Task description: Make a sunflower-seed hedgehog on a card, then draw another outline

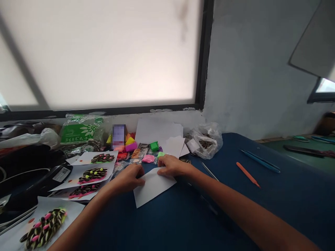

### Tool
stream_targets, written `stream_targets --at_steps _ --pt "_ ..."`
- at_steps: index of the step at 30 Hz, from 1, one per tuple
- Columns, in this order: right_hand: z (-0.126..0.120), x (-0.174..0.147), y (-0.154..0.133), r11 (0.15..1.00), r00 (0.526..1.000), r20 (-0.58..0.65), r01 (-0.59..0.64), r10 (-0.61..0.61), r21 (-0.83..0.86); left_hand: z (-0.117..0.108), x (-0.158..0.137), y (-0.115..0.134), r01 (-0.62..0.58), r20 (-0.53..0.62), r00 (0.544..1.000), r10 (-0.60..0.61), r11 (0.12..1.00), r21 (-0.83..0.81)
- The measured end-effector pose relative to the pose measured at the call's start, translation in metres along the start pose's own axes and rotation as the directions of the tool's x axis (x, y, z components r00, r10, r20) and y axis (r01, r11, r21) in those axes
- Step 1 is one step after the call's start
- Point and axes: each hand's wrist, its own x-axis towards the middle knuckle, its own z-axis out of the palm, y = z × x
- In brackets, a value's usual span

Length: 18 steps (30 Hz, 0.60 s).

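Observation:
A small white sheet of paper (154,188) lies at a slant on the blue table in front of me. My left hand (130,177) grips its left edge, thumb on top and fingers curled. At the upper right edge of the sheet, my right hand (170,165) is closed with its thumb and fingers on the paper. Just beyond the right fingertips is a light green lump of clay (161,154), partly covered by the hand. A pink clay lump (148,159) and a green clay packet (154,146) lie behind the sheet.
Sheets decorated with seeds and clay (95,174) lie at left, beside a black bag (23,174). A green seed bag (81,130), white paper (157,130) and a clear bag of seeds (205,141) line the wall. An orange tool (247,173) and blue tweezers (260,161) lie at right.

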Motion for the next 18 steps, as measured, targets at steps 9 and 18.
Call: stream_targets --at_steps 9,18 --pt "-0.008 -0.001 0.0 0.98 0.996 -0.061 0.075 -0.065 0.186 -0.011 0.008 0.0 -0.033 -0.081 0.996 0.025 0.994 -0.101" --pt "-0.027 -0.055 -0.03 0.941 0.921 -0.196 0.337 -0.337 -0.036 -0.073 -0.015 0.034 -0.245 -0.101 0.97 0.223 0.863 -0.442"
